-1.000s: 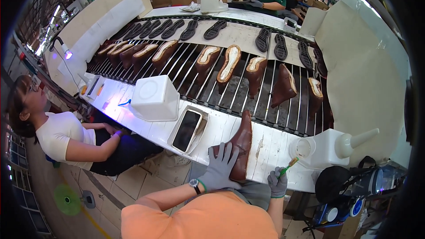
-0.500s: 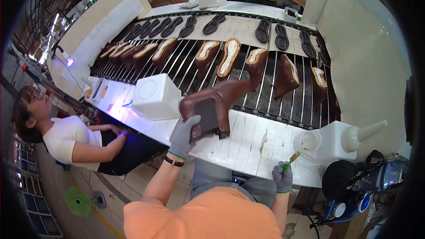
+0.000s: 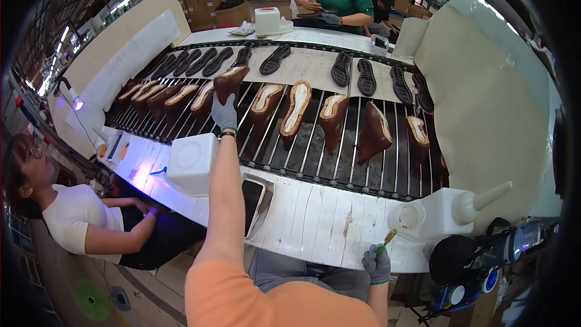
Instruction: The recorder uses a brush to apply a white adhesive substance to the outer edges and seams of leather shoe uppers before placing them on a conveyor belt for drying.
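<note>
Left hand (image 3: 224,112), gloved, grips our brown shoe (image 3: 229,82) at upper centre over the roller rack (image 3: 339,166) | right hand (image 3: 376,263), lower right, closed on a small brush (image 3: 386,239) | white jug (image 3: 445,212) beside it, contents unseen | white box (image 3: 192,163), black tray (image 3: 254,198) flank our arm | more shoes (image 3: 334,120) line the rack.

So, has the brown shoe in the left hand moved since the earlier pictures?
Yes. The left hand carried the shoe away from the white table, up onto the roller conveyor.
</note>
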`<action>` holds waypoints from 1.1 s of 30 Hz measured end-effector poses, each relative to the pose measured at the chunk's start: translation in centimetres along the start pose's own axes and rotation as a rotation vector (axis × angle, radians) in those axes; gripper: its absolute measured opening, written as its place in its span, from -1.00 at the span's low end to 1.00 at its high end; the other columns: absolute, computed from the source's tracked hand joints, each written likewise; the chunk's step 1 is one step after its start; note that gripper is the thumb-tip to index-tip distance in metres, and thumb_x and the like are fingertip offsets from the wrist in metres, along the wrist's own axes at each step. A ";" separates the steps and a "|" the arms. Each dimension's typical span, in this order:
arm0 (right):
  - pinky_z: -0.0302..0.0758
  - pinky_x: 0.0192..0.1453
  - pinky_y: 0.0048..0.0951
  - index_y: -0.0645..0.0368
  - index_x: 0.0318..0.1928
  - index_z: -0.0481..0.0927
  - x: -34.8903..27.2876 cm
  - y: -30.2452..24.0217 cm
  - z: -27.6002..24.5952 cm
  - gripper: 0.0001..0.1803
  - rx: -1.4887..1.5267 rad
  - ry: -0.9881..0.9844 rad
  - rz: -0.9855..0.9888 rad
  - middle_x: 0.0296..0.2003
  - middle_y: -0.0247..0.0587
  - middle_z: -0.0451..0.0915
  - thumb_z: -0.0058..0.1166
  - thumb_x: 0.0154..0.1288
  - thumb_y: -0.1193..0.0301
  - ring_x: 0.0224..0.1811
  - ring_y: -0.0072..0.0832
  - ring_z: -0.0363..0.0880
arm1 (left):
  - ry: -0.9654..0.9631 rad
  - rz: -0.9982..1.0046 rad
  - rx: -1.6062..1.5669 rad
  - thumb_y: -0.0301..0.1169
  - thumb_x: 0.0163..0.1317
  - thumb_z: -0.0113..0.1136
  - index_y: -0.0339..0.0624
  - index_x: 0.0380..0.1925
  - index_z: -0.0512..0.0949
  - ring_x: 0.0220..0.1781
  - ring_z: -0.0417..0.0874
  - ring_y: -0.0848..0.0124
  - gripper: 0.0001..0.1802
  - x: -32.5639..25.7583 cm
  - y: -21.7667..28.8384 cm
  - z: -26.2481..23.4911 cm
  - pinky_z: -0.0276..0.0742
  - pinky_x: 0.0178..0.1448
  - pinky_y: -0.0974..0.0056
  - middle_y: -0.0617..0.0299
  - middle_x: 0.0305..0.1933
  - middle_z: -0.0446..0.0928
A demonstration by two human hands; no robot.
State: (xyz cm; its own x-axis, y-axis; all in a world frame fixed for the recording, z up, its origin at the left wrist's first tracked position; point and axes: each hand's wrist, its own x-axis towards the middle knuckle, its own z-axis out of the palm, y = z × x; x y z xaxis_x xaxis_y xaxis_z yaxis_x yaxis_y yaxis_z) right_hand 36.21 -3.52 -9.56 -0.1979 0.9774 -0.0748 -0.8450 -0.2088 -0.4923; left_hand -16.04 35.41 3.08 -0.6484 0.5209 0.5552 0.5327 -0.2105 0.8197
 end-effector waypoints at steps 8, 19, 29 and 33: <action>0.21 -0.50 -0.50 0.06 -0.06 0.58 0.7 -0.7 1.1 -0.76 -0.036 -0.054 0.044 -0.37 -0.39 0.51 0.10 0.38 0.23 -0.64 -0.64 0.25 | -0.311 -0.589 0.754 -0.05 0.24 0.20 -0.07 0.08 0.49 0.11 0.61 0.04 -0.51 -3.1 -4.0 5.9 0.37 0.23 -0.13 0.05 0.04 0.62; 0.23 -0.49 -0.51 0.07 -0.05 0.59 -0.1 -0.8 0.9 -0.77 -0.011 -0.028 0.056 -0.36 -0.35 0.53 0.08 0.39 0.25 -0.63 -0.63 0.30 | -0.342 -0.196 0.781 -0.37 0.09 0.33 -0.18 0.36 0.18 0.28 0.46 0.06 -0.17 -4.1 -7.2 6.5 0.34 0.30 -0.10 -0.03 0.31 0.39; 0.21 -0.51 -0.53 0.05 -0.06 0.59 0.4 -1.5 1.4 -0.78 -0.003 -0.018 0.106 -0.39 -0.35 0.52 0.08 0.39 0.25 -0.64 -0.65 0.29 | -0.102 -0.342 0.106 -0.56 -0.14 0.40 -0.26 0.03 0.58 -0.03 0.68 0.07 -0.41 -2.9 -12.9 3.8 0.52 0.10 0.16 -0.05 -0.05 0.66; 0.21 -0.52 -0.53 0.06 -0.06 0.58 1.0 -1.3 1.7 -0.79 0.012 -0.043 0.128 -0.40 -0.35 0.50 0.07 0.40 0.26 -0.64 -0.64 0.28 | -0.016 -0.343 0.038 -0.58 -0.17 0.41 -0.31 0.02 0.57 -0.04 0.67 0.12 -0.40 -1.9 -15.2 2.4 0.51 0.11 0.19 -0.05 -0.06 0.66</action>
State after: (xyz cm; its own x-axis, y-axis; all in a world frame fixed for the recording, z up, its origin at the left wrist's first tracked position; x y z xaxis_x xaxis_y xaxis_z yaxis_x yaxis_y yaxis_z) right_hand 36.27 -2.35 -7.58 -0.3255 0.9403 -0.0996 -0.8170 -0.3327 -0.4710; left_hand -21.57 39.58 -10.80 -0.7850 0.5687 0.2455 0.3048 0.0097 0.9524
